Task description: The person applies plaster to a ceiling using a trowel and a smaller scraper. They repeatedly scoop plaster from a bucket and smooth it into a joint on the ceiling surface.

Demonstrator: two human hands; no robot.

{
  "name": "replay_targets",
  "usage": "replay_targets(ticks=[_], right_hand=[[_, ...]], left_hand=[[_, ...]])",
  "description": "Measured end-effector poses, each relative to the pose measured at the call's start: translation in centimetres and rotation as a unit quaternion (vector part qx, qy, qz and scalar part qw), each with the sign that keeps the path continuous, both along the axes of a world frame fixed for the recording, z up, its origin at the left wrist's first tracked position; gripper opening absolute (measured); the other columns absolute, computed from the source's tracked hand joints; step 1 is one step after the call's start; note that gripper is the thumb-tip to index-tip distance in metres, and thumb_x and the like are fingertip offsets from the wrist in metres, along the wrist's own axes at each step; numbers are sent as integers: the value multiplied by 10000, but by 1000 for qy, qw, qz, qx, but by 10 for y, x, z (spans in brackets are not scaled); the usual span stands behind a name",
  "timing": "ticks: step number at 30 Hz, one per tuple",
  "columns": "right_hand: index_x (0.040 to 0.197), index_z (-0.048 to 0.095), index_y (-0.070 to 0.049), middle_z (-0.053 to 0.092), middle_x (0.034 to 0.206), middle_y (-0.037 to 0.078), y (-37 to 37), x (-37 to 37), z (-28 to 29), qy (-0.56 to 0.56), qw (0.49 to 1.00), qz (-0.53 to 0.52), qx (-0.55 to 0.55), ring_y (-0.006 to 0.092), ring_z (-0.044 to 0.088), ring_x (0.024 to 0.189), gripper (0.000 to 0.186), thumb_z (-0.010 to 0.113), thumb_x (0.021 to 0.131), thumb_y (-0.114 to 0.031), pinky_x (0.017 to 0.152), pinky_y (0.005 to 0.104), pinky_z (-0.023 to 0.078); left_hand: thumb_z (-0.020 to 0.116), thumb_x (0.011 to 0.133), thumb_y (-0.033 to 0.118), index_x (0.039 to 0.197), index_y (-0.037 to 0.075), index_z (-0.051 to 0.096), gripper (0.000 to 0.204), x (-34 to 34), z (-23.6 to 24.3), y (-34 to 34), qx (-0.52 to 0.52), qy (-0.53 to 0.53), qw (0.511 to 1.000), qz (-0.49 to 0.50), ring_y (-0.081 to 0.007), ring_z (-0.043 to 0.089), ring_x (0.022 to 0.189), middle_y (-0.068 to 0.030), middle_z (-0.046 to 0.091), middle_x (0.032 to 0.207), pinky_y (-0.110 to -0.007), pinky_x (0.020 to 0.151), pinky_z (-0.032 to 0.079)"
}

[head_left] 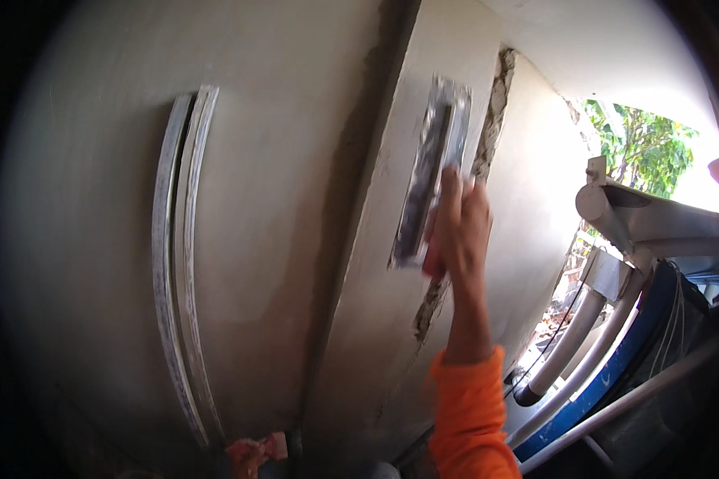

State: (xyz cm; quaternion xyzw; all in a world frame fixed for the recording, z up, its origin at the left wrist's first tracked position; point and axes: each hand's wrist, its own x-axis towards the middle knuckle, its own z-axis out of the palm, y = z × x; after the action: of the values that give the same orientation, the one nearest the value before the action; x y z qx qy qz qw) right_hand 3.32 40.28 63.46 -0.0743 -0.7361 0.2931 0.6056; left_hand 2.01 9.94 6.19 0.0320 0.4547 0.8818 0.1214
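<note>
My right hand, in an orange sleeve, grips a long rectangular steel trowel by its reddish handle, with the blade against a plastered wall strip. Beside the blade runs a rough, broken groove in the plaster, partly hidden behind my hand. At the lower edge, what looks like my left hand is closed by a pinkish block-like thing; what that is, I cannot make out clearly.
Two long, plaster-smeared straightedges stand upright against the left wall. A dark vertical recess divides that wall from the strip. On the right are a metal tube frame and a blue curved object, with leafy branches outside the opening.
</note>
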Motion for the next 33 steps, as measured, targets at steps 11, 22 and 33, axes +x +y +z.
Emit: replay_targets(ticks=[11,22,33], right_hand=[[955,696,39,715,742,216,14,-18,137,-59,989,-96,92,360,757,782,623,432,1059,-515,871,480,580],[931,651,33,684,748,198,-2,29,122,-57,997,-40,41,290,729,632,595,486,1075,-521,677,459,604],[980,665,75,709,840,261,-10,48,25,-150,989,-11,-7,386,741,697,570,531,1065,-473,694,493,585]], left_hand=[[743,987,251,990,95,680,168,21,46,5,-159,71,984,-45,-169,679,942,-32,672,930,-386,902,575],[728,996,157,1001,101,683,72,-1,47,19,-85,79,993,-21,-167,691,979,-22,683,1006,-379,888,599],[730,984,108,1023,85,681,67,21,48,15,-9,63,998,-25,-175,713,975,-40,690,1014,-383,859,604]])
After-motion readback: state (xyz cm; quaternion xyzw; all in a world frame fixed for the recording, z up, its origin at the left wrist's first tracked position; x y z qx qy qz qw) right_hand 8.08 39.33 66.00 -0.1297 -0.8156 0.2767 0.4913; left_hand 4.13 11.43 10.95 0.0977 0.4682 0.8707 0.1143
